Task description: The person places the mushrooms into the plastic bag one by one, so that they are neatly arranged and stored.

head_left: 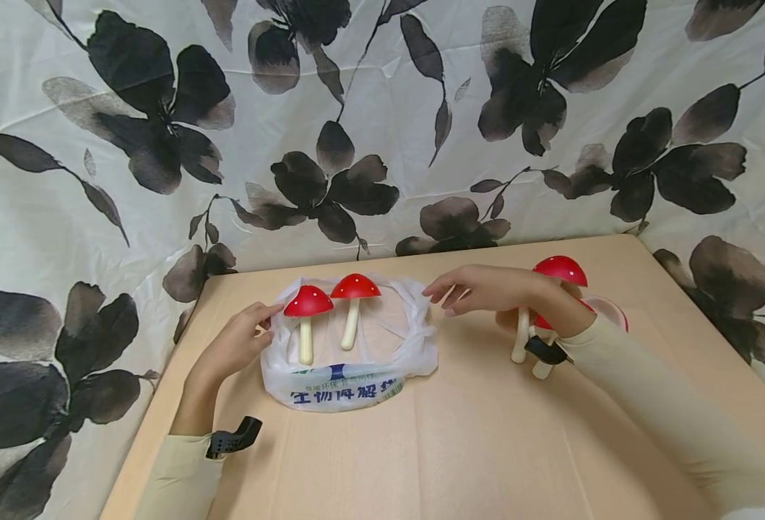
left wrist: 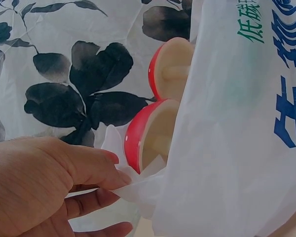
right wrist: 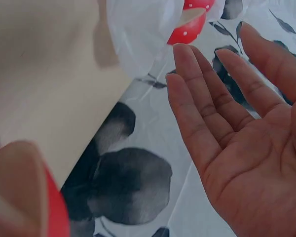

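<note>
A white plastic bag [head_left: 349, 393] with blue and green printing stands open-topped on the table. Two toy mushrooms, a left one [head_left: 308, 301] and a right one [head_left: 356, 287], lie at its mouth; each has a red white-dotted cap and pale stem. My left hand [left wrist: 44, 185] pinches the bag's left rim between thumb and finger. Over at the bag's right rim, my right hand [head_left: 486, 287] reaches with extended fingers, its palm bare in the right wrist view. Whether those fingertips touch the plastic, I cannot tell.
More red-capped mushrooms [head_left: 560, 269] sit on the right of the table, partly hidden behind my right wrist. One cap [right wrist: 56, 212] shows close up in the right wrist view. A floral cloth [head_left: 421, 130] hangs behind the wooden table [head_left: 486, 448].
</note>
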{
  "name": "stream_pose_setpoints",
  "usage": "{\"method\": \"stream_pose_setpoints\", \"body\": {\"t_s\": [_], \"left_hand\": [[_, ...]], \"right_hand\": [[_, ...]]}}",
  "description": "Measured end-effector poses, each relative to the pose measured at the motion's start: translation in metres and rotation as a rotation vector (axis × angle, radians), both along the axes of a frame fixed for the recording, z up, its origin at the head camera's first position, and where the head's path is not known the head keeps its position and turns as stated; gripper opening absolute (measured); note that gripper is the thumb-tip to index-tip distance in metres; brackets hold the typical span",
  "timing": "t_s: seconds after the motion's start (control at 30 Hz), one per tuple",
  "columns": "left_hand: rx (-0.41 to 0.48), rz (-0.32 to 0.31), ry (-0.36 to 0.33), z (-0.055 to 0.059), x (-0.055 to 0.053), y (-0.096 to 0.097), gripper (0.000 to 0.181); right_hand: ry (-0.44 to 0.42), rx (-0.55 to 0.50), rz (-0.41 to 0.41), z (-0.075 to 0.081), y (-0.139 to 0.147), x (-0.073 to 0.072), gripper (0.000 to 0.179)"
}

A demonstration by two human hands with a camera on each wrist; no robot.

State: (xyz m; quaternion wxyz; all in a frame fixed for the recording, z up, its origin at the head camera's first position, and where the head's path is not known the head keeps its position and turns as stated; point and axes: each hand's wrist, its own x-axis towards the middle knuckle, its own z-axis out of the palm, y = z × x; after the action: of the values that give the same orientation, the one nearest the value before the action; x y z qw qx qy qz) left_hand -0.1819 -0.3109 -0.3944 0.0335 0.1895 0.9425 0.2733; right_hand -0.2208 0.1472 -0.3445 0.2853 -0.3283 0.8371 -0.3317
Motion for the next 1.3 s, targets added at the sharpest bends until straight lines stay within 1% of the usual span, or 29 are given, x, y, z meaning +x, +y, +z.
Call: {"method": "stream_pose_setpoints", "body": {"t_s": [0.23, 0.33, 0.57, 0.77, 0.9, 1.03, 1.2, 1.3], "left_hand": [[-0.002, -0.01, 0.048, -0.002, 0.001, -0.002, 0.05], [-0.001, -0.008, 0.043, -0.002, 0.002, -0.002, 0.049], [0.002, 0.005, 0.006, -0.002, 0.002, -0.002, 0.05], [-0.003, 0.007, -0.001, -0.003, 0.002, -0.003, 0.05], [-0.001, -0.002, 0.005, -0.003, 0.001, -0.003, 0.05], [-0.003, 0.001, 0.008, -0.003, 0.001, -0.004, 0.05], [0.0, 0.001, -0.006, -0.002, 0.003, -0.003, 0.05], [-0.005, 0.004, -0.006, -0.002, 0.003, -0.003, 0.05]], "right_hand": [[0.011, 0.001, -0.047, 0.001, 0.024, 0.008, 0.049], [0.005, 0.011, -0.066, -0.001, 0.033, 0.012, 0.049], [-0.001, 0.034, -0.109, -0.004, 0.052, 0.025, 0.05], [-0.005, 0.069, -0.156, -0.008, 0.064, 0.036, 0.05], [0.012, 0.06, -0.148, -0.009, 0.073, 0.041, 0.051], [0.03, 0.041, -0.122, -0.01, 0.081, 0.045, 0.049], [0.02, 0.01, -0.1, -0.011, 0.087, 0.047, 0.051], [0.011, -0.009, -0.103, -0.011, 0.088, 0.047, 0.051]]}}
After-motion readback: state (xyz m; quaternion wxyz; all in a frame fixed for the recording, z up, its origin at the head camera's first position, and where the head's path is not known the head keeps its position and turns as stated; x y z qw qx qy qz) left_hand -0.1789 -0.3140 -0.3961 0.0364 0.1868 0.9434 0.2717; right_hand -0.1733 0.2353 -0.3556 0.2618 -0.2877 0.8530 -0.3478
